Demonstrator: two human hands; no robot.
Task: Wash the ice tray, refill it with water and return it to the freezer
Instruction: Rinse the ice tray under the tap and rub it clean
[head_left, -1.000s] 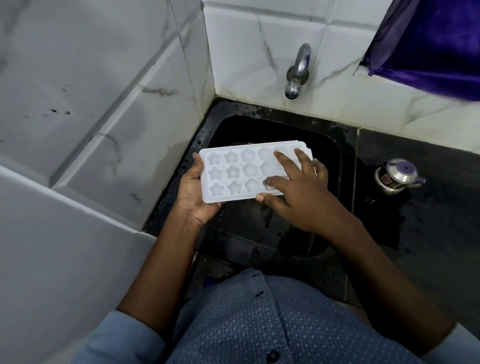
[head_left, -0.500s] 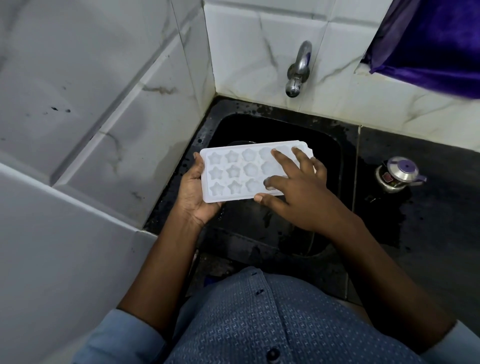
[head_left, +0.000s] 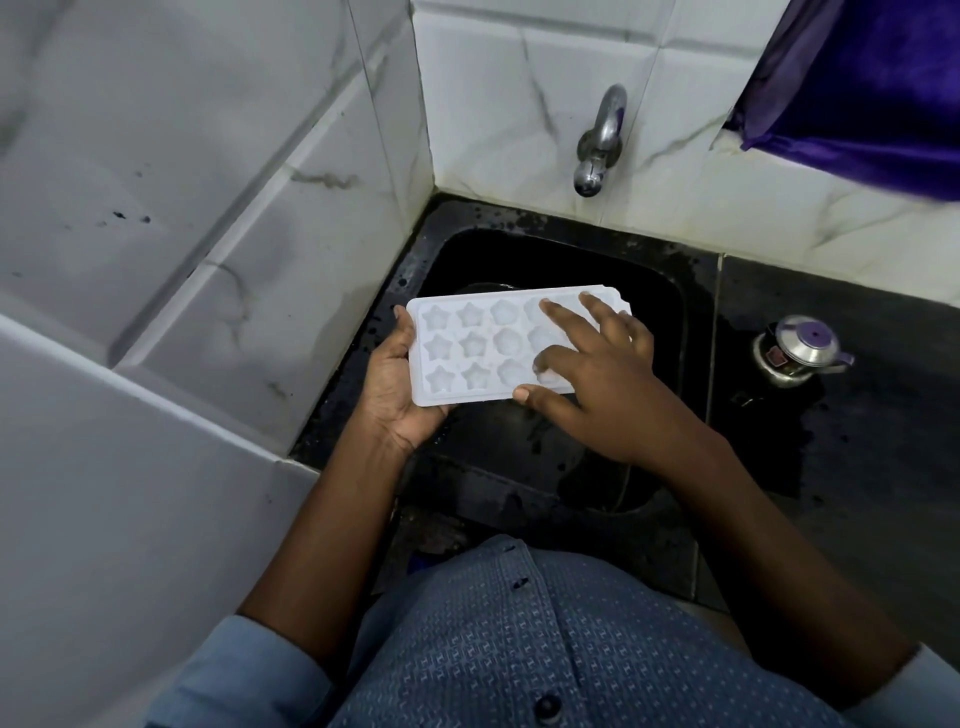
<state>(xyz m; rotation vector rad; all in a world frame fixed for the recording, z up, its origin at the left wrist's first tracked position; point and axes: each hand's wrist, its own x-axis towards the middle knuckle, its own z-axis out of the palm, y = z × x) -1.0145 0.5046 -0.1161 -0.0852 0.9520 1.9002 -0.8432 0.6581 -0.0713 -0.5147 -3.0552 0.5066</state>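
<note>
A white ice tray (head_left: 470, 353) with star and round moulds is held level over the black sink (head_left: 670, 332). My left hand (head_left: 392, 387) grips its left end, thumb on the rim and palm underneath. My right hand (head_left: 597, 374) lies on the tray's right half, fingers spread and straight across the moulds, thumb at the near edge. The steel tap (head_left: 597, 143) sticks out of the tiled wall above the sink; no water runs from it.
White marble-look tiled walls (head_left: 260, 208) close in the left and back. A small steel pot with a purple lid knob (head_left: 797, 351) stands on the wet black counter (head_left: 857, 441) to the right. A purple cloth (head_left: 872, 88) hangs at the top right.
My right fingers have slid slightly over the tray's moulds. The tray and my left hand stay almost where they were.
</note>
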